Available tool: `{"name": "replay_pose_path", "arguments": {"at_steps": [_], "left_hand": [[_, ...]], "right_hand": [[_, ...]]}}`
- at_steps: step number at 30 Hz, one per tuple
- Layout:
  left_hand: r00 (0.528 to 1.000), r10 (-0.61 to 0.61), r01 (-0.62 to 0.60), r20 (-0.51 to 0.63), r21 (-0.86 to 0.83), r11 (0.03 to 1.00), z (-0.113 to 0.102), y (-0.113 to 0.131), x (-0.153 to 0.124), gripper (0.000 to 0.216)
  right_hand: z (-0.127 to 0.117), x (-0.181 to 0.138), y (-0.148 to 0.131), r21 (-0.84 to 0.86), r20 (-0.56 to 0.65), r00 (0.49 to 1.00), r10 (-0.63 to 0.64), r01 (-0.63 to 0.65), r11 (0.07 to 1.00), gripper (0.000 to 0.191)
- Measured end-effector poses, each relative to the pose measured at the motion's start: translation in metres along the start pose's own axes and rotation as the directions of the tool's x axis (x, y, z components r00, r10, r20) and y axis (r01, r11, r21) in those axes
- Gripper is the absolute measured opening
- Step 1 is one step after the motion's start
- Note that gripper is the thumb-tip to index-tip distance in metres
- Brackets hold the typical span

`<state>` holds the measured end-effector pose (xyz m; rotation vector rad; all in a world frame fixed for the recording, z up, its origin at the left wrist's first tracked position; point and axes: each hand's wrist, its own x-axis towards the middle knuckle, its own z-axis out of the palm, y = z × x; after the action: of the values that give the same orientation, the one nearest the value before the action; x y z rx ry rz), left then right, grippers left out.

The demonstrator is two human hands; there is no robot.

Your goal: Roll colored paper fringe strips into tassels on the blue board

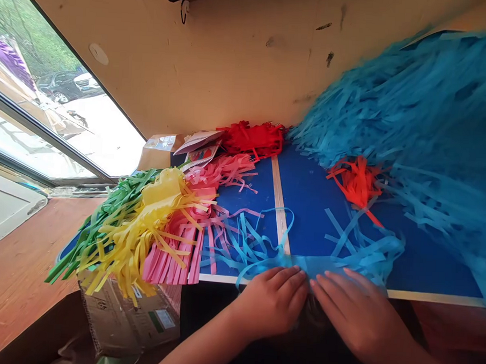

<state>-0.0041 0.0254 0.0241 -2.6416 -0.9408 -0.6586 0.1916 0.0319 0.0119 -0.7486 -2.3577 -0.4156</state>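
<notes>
A blue tissue-paper fringe point(318, 264) lies along the near edge of the table, with cut strips spreading out at both ends. My left hand point(276, 299) is closed on the left part of its smooth middle band, fingers together and knuckles up. Close beside it, my right hand point(352, 307) presses on the band from the right, its fingers longer and slightly parted over the paper. Both thumbs are hidden. Just beyond my right hand lies a small orange-red fringe bundle point(358, 181).
On the blue table point(307, 190), pink point(173, 254), yellow point(157, 210) and green fringes point(121, 198) lie at the left. Red fringe point(255, 138) rests against the wall. A large blue fringe mass point(423, 115) fills the right. A cardboard box point(120, 316) stands below the left edge.
</notes>
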Motion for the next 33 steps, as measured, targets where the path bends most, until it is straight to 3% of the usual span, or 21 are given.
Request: {"name": "replay_pose_path", "arguments": {"at_steps": [9, 14, 16, 18, 20, 23, 27, 33], "left_hand": [[0.999, -0.032, 0.032, 0.018, -0.021, 0.999, -0.001, -0.011, -0.008, 0.019], [0.973, -0.206, 0.206, 0.102, 0.015, 0.979, -0.001, -0.013, -0.001, 0.016], [0.945, -0.311, 0.304, 0.105, 0.081, 0.949, -0.002, -0.012, 0.004, 0.019], [0.911, -0.396, 0.381, 0.112, 0.135, 0.915, -0.003, -0.011, 0.008, 0.020], [0.872, -0.466, 0.440, 0.150, 0.176, 0.881, -0.003, -0.011, 0.013, 0.019], [0.814, -0.529, 0.483, 0.240, 0.226, 0.846, -0.002, -0.011, 0.018, 0.017], [0.770, -0.539, 0.487, 0.342, 0.232, 0.842, -0.001, -0.015, 0.022, 0.018], [0.674, -0.541, 0.476, 0.502, 0.265, 0.839, -0.004, -0.017, 0.033, 0.012]], "right_hand": [[0.005, -0.013, 0.012, -0.019, 0.078, 0.997, 0.025, -0.024, 1.000, 0.029], [0.006, 0.002, 0.030, 0.153, 0.210, 0.976, 0.057, -0.090, 0.984, 0.030], [0.004, 0.012, 0.038, 0.191, 0.337, 0.934, 0.122, -0.195, 0.962, 0.029], [0.002, 0.022, 0.044, 0.158, 0.477, 0.853, 0.213, -0.321, 0.934, 0.028], [0.000, 0.033, 0.047, 0.070, 0.582, 0.756, 0.301, -0.415, 0.907, 0.028], [-0.003, 0.046, 0.046, -0.090, 0.659, 0.639, 0.397, -0.456, 0.885, 0.027], [-0.003, 0.059, 0.040, -0.247, 0.679, 0.573, 0.458, -0.409, 0.878, 0.024], [-0.001, 0.070, 0.042, -0.293, 0.733, 0.485, 0.477, -0.408, 0.865, 0.029]]}}
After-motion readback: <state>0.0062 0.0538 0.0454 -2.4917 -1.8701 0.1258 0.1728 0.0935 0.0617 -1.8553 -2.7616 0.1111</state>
